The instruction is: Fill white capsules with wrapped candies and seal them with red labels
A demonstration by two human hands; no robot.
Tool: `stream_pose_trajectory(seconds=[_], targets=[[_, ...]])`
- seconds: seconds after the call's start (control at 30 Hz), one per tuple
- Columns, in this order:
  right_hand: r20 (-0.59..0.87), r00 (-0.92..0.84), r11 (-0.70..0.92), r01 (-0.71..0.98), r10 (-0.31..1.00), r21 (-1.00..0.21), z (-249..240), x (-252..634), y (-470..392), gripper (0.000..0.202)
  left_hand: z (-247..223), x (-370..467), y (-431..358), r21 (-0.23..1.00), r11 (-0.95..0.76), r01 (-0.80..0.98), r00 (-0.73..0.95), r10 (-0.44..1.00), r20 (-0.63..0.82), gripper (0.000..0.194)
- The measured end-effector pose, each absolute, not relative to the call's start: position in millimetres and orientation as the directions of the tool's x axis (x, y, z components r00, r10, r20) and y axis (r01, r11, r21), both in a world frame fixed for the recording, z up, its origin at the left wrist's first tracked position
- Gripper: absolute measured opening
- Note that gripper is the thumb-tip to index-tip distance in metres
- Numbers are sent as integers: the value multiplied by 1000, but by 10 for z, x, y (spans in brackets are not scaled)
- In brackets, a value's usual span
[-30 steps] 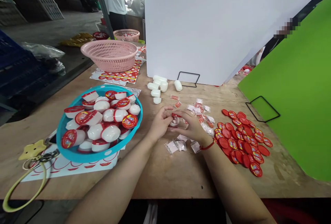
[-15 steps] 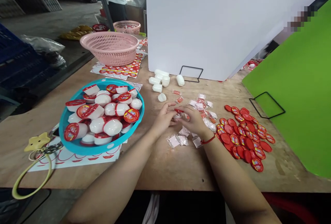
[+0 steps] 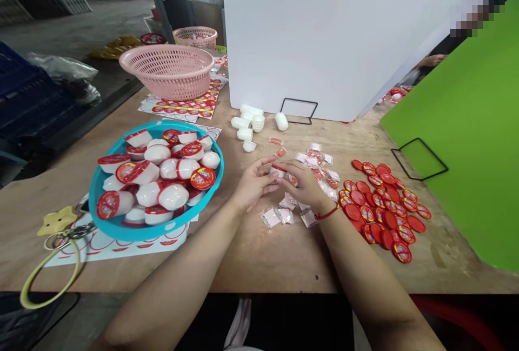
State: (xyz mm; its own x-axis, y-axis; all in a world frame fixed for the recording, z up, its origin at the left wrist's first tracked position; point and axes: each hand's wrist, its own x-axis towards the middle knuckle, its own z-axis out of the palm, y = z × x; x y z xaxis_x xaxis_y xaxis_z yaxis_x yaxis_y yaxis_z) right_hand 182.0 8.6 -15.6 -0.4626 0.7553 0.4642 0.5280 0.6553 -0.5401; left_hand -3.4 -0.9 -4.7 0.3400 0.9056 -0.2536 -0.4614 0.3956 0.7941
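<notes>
Between my two hands is a small white cup with a red lid (image 3: 278, 170), partly covered by fingers. My left hand (image 3: 254, 183) grips it from the left, thumb and fingers around its side. My right hand (image 3: 302, 180) closes on it from the right, fingers over the red top. Small clear packets (image 3: 279, 216) with pale pink contents lie just below the hands, and more packets (image 3: 314, 159), some orange-red, lie beyond my right hand. Loose white cups (image 3: 252, 121), some nested, lie farther back. Red lids (image 3: 383, 205) are heaped to the right.
A blue basin (image 3: 94, 199) full of lidded cups stands at left on printed sheets. Behind it is a pink basket (image 3: 166, 72). A white panel (image 3: 308, 32) and a green panel (image 3: 458, 151) on wire stands (image 3: 419, 159) bound the table. A yellow strap (image 3: 30, 291) overhangs the front edge.
The red-lidded cup between my hands has turned so its white side shows more. My left fingers have shifted around it. A loose white cup behind has rolled slightly. The view has shifted a little.
</notes>
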Motion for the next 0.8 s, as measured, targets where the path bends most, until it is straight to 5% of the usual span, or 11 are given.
stream_pose_trajectory(seconds=[0.3,0.5,0.8], targets=[[471,-293,552,515,832,-656,-129,1750,31,40,-76,-37,26,838,348,-421,325,920,-219,54],[327,-139,352,234,935,-906,-123,1679,-2,52,-67,-32,32,809,316,-495,374,918,-130,47],[171,-131,154,-129,976,-979,-197,1528,-17,55,-33,0,2,922,43,-385,163,986,22,48]])
